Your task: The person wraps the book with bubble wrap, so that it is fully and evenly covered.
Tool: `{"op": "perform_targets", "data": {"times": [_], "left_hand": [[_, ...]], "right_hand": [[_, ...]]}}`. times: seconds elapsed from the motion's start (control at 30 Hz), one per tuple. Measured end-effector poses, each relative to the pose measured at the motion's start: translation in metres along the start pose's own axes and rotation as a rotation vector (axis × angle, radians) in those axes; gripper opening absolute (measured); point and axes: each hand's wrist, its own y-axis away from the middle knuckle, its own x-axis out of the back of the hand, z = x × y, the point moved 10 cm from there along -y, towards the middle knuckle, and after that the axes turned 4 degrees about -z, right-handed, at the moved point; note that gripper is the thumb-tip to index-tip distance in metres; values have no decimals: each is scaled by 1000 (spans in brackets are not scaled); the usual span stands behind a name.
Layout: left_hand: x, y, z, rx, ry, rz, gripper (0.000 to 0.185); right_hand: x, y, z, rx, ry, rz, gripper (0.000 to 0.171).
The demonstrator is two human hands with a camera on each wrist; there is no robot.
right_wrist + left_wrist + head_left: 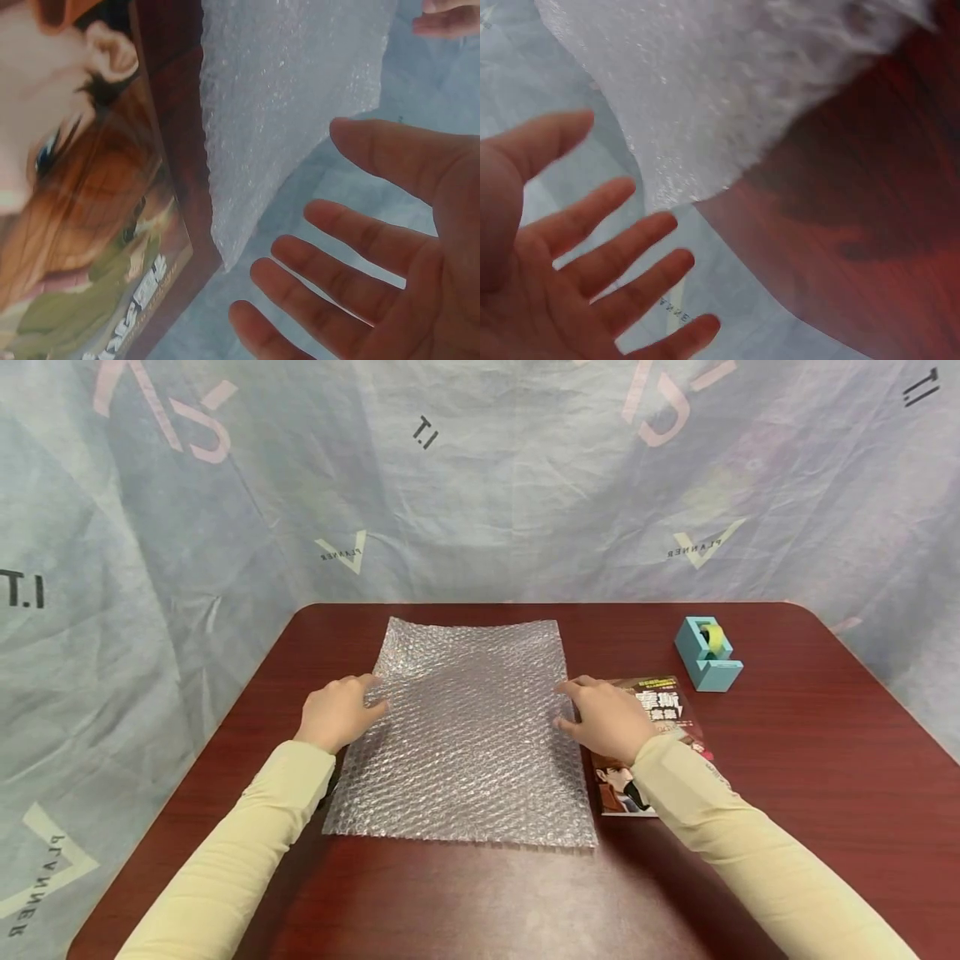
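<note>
A sheet of bubble wrap [465, 752] lies spread on the dark red table, its far corners slightly raised. At its left edge is my left hand [341, 712], fingers relaxed and apart, holding nothing. In the left wrist view the fingers of that hand [607, 255] are spread beside the wrap's edge. My right hand [606, 714] hovers at the right edge of the wrap, partly covering a book [663, 706] with an illustrated cover. The right wrist view shows the right hand [375, 255] with straight, parted fingers and nothing in them.
A light blue tape dispenser [705, 656] with a yellowish roll stands at the back right, beyond the book. The table [450, 902] has rounded far corners. A grey printed cloth [510, 485] hangs behind and along the sides.
</note>
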Motion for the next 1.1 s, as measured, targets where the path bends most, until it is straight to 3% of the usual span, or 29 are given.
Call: {"op": "perform_targets", "data": {"times": [0.17, 0.47, 0.83, 1.1], "left_hand": [[-15, 0, -7, -14, 40, -150, 72], [-34, 6, -11, -55, 72, -298, 87], [-42, 9, -14, -15, 130, -370, 90], [-43, 4, -13, 12, 89, -377, 91]], "right_hand": [[-12, -2, 0, -11, 7, -77, 62], [-33, -5, 0, -21, 38, -204, 62], [-43, -6, 2, -26, 55, -248, 65], [-44, -4, -7, 39, 96, -200, 59]]}}
